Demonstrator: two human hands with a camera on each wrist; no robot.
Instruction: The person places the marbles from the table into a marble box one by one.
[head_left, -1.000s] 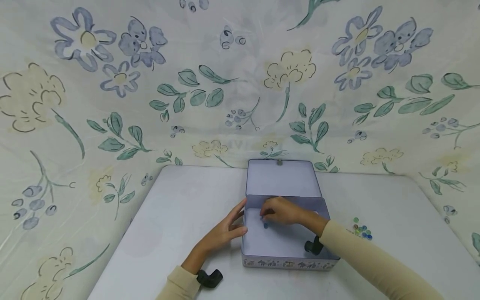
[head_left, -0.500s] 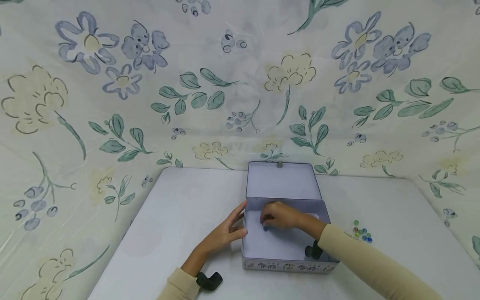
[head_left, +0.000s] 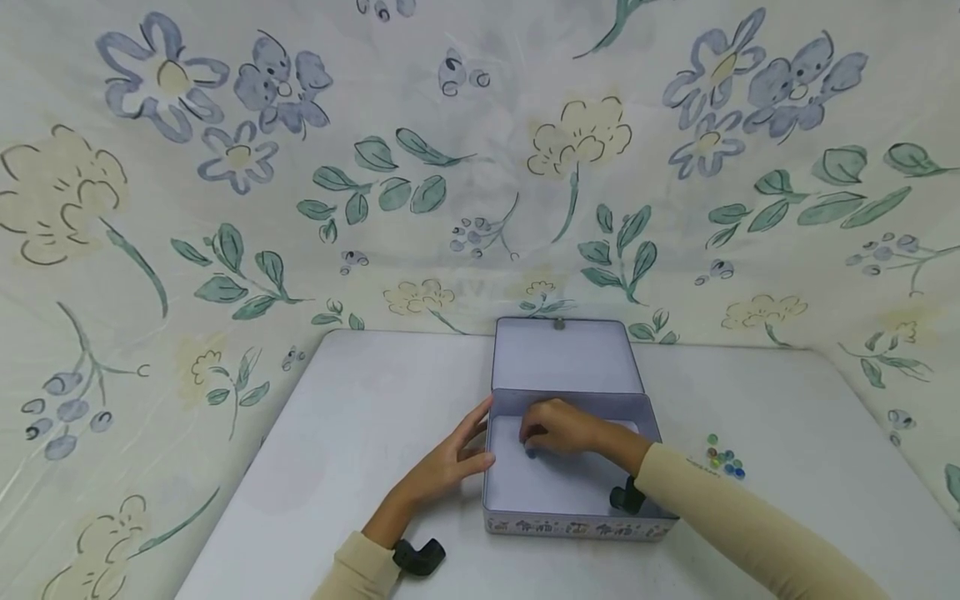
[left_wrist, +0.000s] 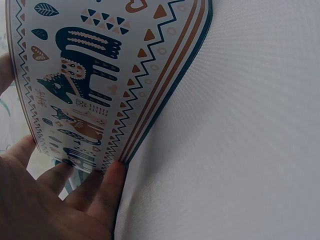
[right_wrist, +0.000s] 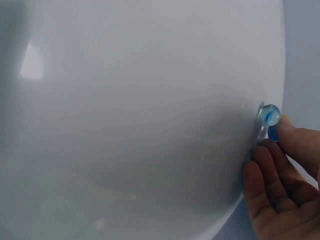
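Observation:
An open rectangular tin box [head_left: 577, 527] with a printed animal pattern stands on the table, its lid [head_left: 567, 357] tipped back. My left hand [head_left: 447, 462] rests against the tin's left wall, fingers spread and fairly straight. In the left wrist view its fingertips [left_wrist: 116, 172] touch the patterned side. Inside the tin, my right hand [head_left: 562, 427] is low over the floor near the left side, fingers curled. In the right wrist view it pinches a blue marble [right_wrist: 273, 133] between thumb and index finger. A clear marble with a blue swirl [right_wrist: 270, 115] sits right by the thumb tip.
Several coloured glass marbles [head_left: 724, 461] lie loose on the white table [head_left: 375, 400] to the right of the tin. A floral-patterned sheet [head_left: 480, 208] rises behind the table and along both sides. Each wrist carries a black camera mount [head_left: 418, 557].
My right hand has shifted slightly inside the tin, its fingertips coming down over the blue marble spot that showed apart from them a second ago. My left hand stays at the wall.

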